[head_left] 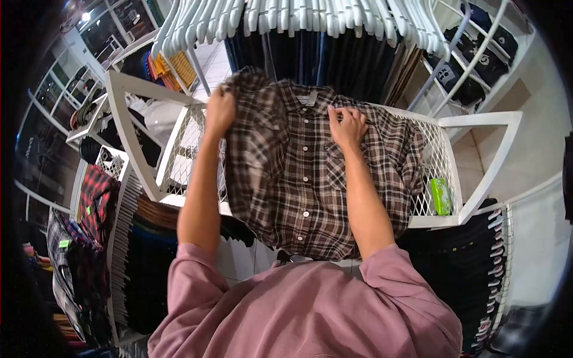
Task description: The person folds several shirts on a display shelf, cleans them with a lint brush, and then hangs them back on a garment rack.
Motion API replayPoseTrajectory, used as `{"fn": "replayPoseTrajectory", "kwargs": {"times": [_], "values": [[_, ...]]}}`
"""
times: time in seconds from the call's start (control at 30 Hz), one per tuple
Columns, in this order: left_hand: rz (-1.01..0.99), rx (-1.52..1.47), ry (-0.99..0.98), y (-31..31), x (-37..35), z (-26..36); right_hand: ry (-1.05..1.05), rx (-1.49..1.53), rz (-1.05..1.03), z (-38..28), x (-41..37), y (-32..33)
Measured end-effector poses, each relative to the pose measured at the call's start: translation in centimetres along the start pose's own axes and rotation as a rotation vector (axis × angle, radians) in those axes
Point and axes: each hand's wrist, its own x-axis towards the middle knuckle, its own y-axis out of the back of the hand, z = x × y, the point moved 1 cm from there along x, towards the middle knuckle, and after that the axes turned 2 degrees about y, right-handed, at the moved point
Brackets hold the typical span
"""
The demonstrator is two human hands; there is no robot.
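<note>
A brown, black and cream plaid shirt (305, 173) lies front side up, buttoned, across a white mesh shelf (444, 161), its collar toward the hangers. My left hand (220, 112) is closed on the shirt's shoulder or sleeve at the left, where the cloth is bunched and lifted. On the shirt's other side, just beside the collar, my right hand (348, 126) rests with its fingers bent and somewhat apart on the fabric. The shirt's lower hem hangs over the shelf's near edge.
White hangers (298, 17) hang in a row above the shelf. A green packet (440, 197) lies on the mesh at the right. Dark garments (453, 262) hang below on the right. Folded plaid shirts (95, 200) are at the left, and dark trousers (310, 62) hang behind.
</note>
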Motion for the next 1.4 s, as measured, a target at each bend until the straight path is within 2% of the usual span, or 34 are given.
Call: {"fn": "replayPoseTrajectory", "kwargs": {"times": [0.07, 0.13, 0.17, 0.2, 0.27, 0.33, 0.37, 0.4, 0.43, 0.47, 0.5, 0.53, 0.57, 0.6, 0.67, 0.73, 0.77, 0.83, 0.87, 0.93, 0.97, 1.07, 1.1, 1.2, 1.23, 1.3, 1.33, 1.4], "values": [[0.144, 0.494, -0.188, 4.6, 2.6, -0.8, -0.102, -0.026, -0.156, 0.1, 0.3, 0.0], [0.199, 0.589, -0.19, 6.4, 3.1, -0.6, -0.128, -0.083, -0.155, -0.1, 0.2, -0.1], [0.137, 0.674, -0.112, 6.3, 2.4, -1.0, -0.132, -0.101, -0.212, -0.1, 0.3, 0.1], [0.042, 0.692, -0.179, 6.0, 2.8, -3.2, -0.145, -0.1, -0.211, 0.0, 0.4, -0.1], [0.087, 0.725, -0.247, 5.3, -0.5, -3.6, -0.176, -0.075, -0.234, -0.2, 0.6, 0.4], [0.079, 0.539, -0.226, 5.1, -4.2, -2.9, -0.14, -0.049, -0.199, 0.5, 0.7, 0.2], [0.044, 0.543, -0.11, 5.2, -6.6, -1.9, -0.136, -0.004, -0.2, 1.0, 0.8, 0.1], [0.075, 0.458, -0.158, 5.3, -8.9, -1.9, -0.131, 0.04, -0.202, 1.7, 1.1, 0.2], [0.059, 0.402, -0.117, 5.8, -11.6, -1.2, 0.036, 0.261, -0.287, 3.4, 2.0, 0.7], [0.096, 0.496, -0.106, 6.3, -14.4, -0.7, -0.083, 0.349, -0.348, 3.0, 1.1, 3.1], [0.134, 0.393, -0.179, 6.8, -16.8, -1.9, -0.072, 0.465, -0.344, 3.3, -0.4, 5.2], [0.163, 0.374, -0.111, 7.6, -19.7, -0.9, -0.147, 0.563, -0.253, 0.7, -3.3, 9.5], [0.206, 0.411, -0.051, 8.3, -22.1, -1.2, -0.066, 0.466, -0.201, 1.3, -5.6, 12.0], [0.216, 0.402, 0.079, 8.8, -24.1, -2.3, -0.055, 0.336, -0.171, 0.2, -8.3, 15.3], [0.161, 0.474, 0.33, 9.6, -27.2, -3.6, -0.055, 0.191, -0.008, 2.6, -13.5, 17.8], [0.07, 0.286, 0.498, 9.3, -29.0, -5.5, -0.069, -0.082, 0.126, 3.9, -17.8, 19.8], [0.047, 0.139, 0.4, 8.6, -29.9, -8.5, -0.063, -0.083, 0.107, 4.5, -19.2, 20.2], [-0.062, -0.17, 0.466, 7.7, -30.1, -10.0, -0.114, -0.203, 0.147, 5.2, -21.1, 20.7], [-0.13, -0.319, 0.501, 7.4, -29.8, -10.2, -0.118, -0.206, 0.144, 5.5, -21.2, 20.8], [-0.15, -0.663, 0.513, 6.9, -29.3, -11.1, -0.315, -0.14, 0.007, 5.3, -20.7, 21.0], [-0.135, -0.692, 0.506, 6.9, -29.1, -10.9, -0.279, -0.171, 0.006, 5.7, -20.4, 21.0], [-0.084, -0.731, 0.521, 7.3, -28.8, -10.9, -0.023, -0.364, 0.199, 5.4, -19.5, 20.9], [-0.079, -0.792, 0.559, 7.7, -28.7, -10.4, -0.109, -0.355, 0.151, 5.2, -19.4, 21.0], [-0.127, -0.821, 0.659, 9.0, -28.7, -7.7, -0.095, -0.338, 0.119, 7.5, -19.7, 20.8], [-0.153, -0.912, 0.702, 9.2, -28.7, -7.5, -0.097, -0.339, 0.123, 7.6, -19.6, 21.2], [-0.14, -1.02, 0.732, 9.3, -29.3, -8.7, -0.289, -0.267, 0.064, 7.3, -19.1, 21.8], [-0.122, -1.125, 0.766, 9.4, -29.6, -9.7, -0.284, -0.263, 0.061, 7.4, -19.1, 21.6], [-0.249, -1.242, 0.829, 9.3, -29.4, -11.6, -0.263, 0.008, 0.139, 8.0, -19.1, 21.0]]}}
